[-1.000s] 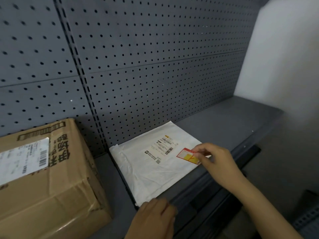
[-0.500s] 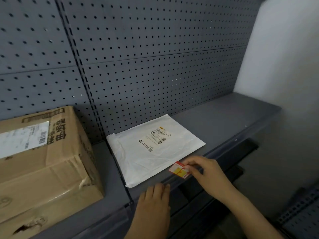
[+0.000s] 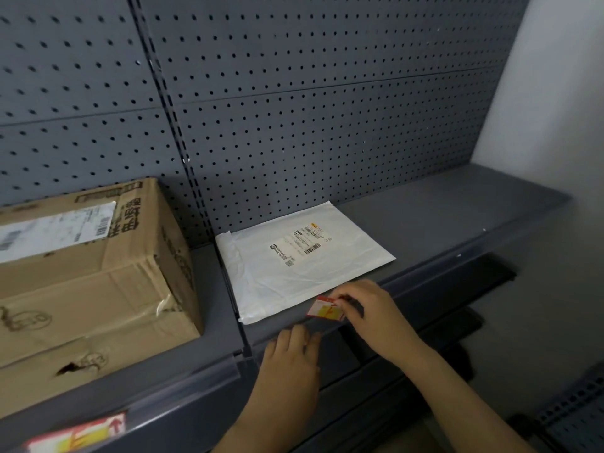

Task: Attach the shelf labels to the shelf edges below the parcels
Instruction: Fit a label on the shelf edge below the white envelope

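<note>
R hand (image 3: 372, 318) has carried the label (image 3: 323, 310) off the white parcel (image 3: 300, 256), down to the shelf front edge (image 3: 457, 264) just below it. L hand (image 3: 291, 361) has slid up; fingertips now touch that edge.

Cardboard box (image 3: 81, 273) partly beyond the left edge; bottom-left shelf label (image 3: 78, 433) blurred, partly out of view

The left hand (image 3: 291, 358) and right hand (image 3: 369, 308) are both bare. Each joins a bare forearm, uncovered down to the bottom edge of the view. The fingers (image 3: 302, 335) are slim; finer detail is blurred.
</note>
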Tool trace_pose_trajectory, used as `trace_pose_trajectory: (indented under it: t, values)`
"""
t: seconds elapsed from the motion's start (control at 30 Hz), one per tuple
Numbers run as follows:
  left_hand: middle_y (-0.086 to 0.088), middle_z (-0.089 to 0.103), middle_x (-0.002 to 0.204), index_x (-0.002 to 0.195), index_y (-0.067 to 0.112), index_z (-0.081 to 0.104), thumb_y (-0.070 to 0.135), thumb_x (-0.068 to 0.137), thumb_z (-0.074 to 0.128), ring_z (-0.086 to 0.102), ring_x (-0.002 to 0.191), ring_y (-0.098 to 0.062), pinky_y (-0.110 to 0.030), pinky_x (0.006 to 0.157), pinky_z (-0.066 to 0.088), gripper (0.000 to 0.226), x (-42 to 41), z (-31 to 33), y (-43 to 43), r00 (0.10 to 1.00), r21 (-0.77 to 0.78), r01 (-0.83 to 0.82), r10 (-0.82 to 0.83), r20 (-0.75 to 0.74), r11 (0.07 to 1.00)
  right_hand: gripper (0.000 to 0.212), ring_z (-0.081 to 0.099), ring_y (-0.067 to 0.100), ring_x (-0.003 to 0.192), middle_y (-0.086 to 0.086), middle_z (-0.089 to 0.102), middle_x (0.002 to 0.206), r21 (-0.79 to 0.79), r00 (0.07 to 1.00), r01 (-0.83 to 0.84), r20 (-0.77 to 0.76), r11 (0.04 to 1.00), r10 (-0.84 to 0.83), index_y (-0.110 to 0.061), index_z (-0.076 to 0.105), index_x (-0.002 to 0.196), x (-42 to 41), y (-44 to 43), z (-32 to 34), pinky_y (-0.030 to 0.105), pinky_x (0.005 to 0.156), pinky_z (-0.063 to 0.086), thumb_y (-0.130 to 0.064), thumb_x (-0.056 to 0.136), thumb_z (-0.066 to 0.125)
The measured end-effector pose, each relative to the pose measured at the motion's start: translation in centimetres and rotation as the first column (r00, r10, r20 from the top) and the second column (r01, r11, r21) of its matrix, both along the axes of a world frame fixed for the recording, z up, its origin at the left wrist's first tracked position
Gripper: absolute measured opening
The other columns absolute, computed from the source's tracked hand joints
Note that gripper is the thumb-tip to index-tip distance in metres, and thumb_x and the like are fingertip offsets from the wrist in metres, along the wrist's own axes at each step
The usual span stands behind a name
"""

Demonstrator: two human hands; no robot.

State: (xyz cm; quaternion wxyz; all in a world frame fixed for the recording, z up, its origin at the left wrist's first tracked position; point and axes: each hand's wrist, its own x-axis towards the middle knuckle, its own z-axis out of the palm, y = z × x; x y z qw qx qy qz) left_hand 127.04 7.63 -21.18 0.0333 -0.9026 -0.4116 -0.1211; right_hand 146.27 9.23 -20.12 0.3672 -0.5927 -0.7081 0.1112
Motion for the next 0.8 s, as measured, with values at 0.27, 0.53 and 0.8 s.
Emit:
trace_pose_trajectory:
  t: [0.27, 0.53, 0.8]
  values:
    - [0.004, 0.062, 0.089, 0.09, 0.025, 0.067, 0.033, 0.061, 0.059, 0.062, 0.071, -0.014, -0.025, 0.056, 0.049, 0.031, -1.7, 1.4, 0.8, 0.985, -0.047, 0.115, -0.108, 0.135, 0.992, 0.015, 0.049, 0.004, 0.097, -0.007, 0.058, 0.099, 0.104, 0.99, -0.032, 0.137, 0.994, 0.018, -0.019, 0.066, 0.098, -0.5, 0.3, 0.0, 0.023, 0.081, 0.048, -0.011, 0.086, 0.063]
    - [0.005, 0.061, 0.084, 0.085, 0.025, 0.068, 0.027, 0.06, 0.064, 0.06, 0.067, -0.013, -0.024, 0.051, 0.046, 0.026, -2.0, 1.5, 2.0, 0.98, -0.006, 0.093, -0.091, 0.177, 0.996, 0.027, 0.058, 0.018, 0.082, 0.001, 0.065, 0.092, 0.198, 0.939, -0.091, 0.344, 0.976, 0.018, -0.014, 0.066, 0.102, -0.7, -0.2, -1.5, 0.032, 0.067, 0.051, -0.003, 0.077, 0.069]
    - [0.004, 0.06, 0.084, 0.086, 0.024, 0.066, 0.021, 0.06, 0.076, 0.059, 0.069, -0.014, -0.023, 0.055, 0.046, 0.028, -2.6, 1.4, 2.1, 0.975, 0.002, 0.107, -0.106, 0.197, 0.994, 0.024, 0.057, 0.013, 0.086, -0.002, 0.064, 0.094, 0.153, 0.96, -0.059, 0.279, 0.986, 0.015, -0.017, 0.065, 0.1, -0.9, -0.5, -0.9, 0.03, 0.071, 0.053, -0.008, 0.079, 0.069]
